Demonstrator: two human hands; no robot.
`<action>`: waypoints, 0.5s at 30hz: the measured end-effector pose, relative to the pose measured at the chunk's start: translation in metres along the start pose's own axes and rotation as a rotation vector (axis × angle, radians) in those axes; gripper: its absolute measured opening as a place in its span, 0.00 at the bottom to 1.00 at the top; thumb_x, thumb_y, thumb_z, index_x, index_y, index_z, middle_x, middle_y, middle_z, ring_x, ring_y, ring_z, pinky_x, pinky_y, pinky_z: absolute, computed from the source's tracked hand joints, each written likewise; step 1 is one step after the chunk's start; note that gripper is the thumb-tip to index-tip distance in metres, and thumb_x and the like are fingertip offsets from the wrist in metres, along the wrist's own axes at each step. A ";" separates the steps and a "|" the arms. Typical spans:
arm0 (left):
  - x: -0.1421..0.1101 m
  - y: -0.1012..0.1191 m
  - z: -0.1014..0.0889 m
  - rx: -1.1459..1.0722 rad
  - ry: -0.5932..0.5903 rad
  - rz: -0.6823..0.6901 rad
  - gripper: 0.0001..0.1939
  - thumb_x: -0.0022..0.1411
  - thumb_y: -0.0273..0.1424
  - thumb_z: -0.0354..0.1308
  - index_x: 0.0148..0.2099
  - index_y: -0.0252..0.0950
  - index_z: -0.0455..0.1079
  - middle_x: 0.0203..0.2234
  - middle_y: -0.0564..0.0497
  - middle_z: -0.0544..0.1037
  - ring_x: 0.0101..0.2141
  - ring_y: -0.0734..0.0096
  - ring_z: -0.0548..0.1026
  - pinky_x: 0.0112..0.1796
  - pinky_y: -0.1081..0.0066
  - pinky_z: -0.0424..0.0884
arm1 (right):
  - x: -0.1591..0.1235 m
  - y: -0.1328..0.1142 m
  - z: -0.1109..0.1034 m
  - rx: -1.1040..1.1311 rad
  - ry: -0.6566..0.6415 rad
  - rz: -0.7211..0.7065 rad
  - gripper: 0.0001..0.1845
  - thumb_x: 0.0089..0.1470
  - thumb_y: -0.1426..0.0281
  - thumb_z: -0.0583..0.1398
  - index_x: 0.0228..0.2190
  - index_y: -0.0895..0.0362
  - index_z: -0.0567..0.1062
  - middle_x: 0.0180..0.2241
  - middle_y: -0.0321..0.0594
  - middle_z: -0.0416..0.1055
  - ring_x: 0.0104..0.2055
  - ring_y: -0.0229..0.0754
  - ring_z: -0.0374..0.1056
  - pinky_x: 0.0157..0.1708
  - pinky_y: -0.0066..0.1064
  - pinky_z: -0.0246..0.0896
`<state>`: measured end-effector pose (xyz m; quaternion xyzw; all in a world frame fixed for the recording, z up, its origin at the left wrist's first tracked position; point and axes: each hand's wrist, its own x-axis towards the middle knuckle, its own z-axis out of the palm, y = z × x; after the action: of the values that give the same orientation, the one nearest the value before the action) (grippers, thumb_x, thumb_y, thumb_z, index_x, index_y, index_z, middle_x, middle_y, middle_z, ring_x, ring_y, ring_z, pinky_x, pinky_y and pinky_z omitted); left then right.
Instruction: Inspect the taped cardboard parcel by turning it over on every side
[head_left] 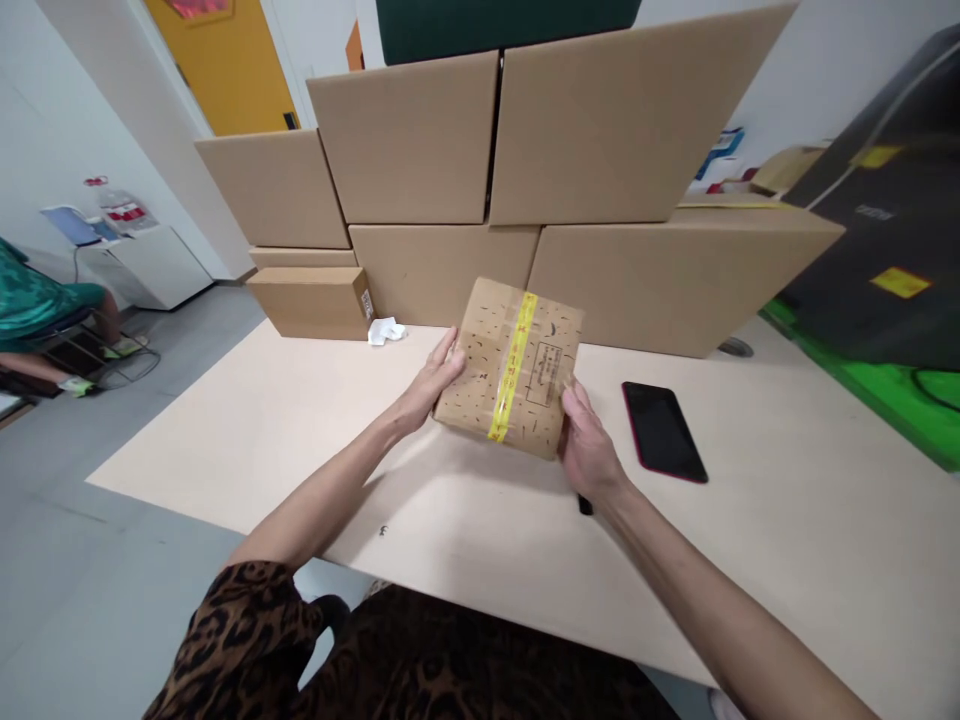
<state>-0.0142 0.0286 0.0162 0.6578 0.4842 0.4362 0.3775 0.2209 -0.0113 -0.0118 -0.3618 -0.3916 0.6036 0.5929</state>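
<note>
A brown cardboard box (480, 375) with dark printed marks and a strip of yellow tape is held up, tilted, over the pale table. My left hand (436, 378) grips its left side, thumb on the near face. At its right edge my right hand (589, 440) is closed on it, with the fingers partly hidden behind. Below my right hand the end of a small black object (585, 505) shows on the table; the rest is covered. To the right lies a black tablet (664, 430) with a red edge.
Large cardboard boxes (442, 270) are stacked along the back of the table (247, 420). A smaller brown carton (315, 305) and crumpled white paper (386, 331) sit at back left. A tape roll (735, 347) lies at back right. Far left, a person (45, 300) sits.
</note>
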 end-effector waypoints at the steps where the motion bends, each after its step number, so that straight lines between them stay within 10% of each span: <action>1: 0.000 0.004 -0.002 0.058 0.028 0.066 0.42 0.67 0.64 0.54 0.76 0.53 0.61 0.73 0.49 0.68 0.72 0.44 0.66 0.69 0.43 0.67 | 0.000 -0.001 0.000 0.002 -0.001 -0.031 0.32 0.56 0.48 0.70 0.58 0.42 0.74 0.66 0.34 0.73 0.73 0.48 0.64 0.69 0.45 0.66; 10: -0.005 0.019 0.004 0.481 0.020 0.768 0.53 0.62 0.54 0.68 0.80 0.51 0.47 0.79 0.37 0.47 0.74 0.33 0.56 0.70 0.35 0.59 | 0.017 -0.006 -0.029 0.032 0.241 -0.176 0.29 0.57 0.38 0.61 0.49 0.44 0.76 0.57 0.39 0.77 0.63 0.51 0.71 0.58 0.47 0.72; 15: 0.001 0.026 -0.011 0.693 0.076 0.614 0.51 0.63 0.55 0.66 0.80 0.47 0.50 0.79 0.34 0.44 0.76 0.27 0.51 0.70 0.30 0.53 | 0.026 -0.012 -0.071 -0.603 0.256 -0.118 0.30 0.53 0.43 0.64 0.49 0.50 0.78 0.52 0.49 0.76 0.55 0.59 0.73 0.57 0.55 0.69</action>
<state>-0.0164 0.0241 0.0435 0.8417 0.3978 0.3639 -0.0293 0.2894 0.0179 -0.0315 -0.5706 -0.4949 0.3749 0.5375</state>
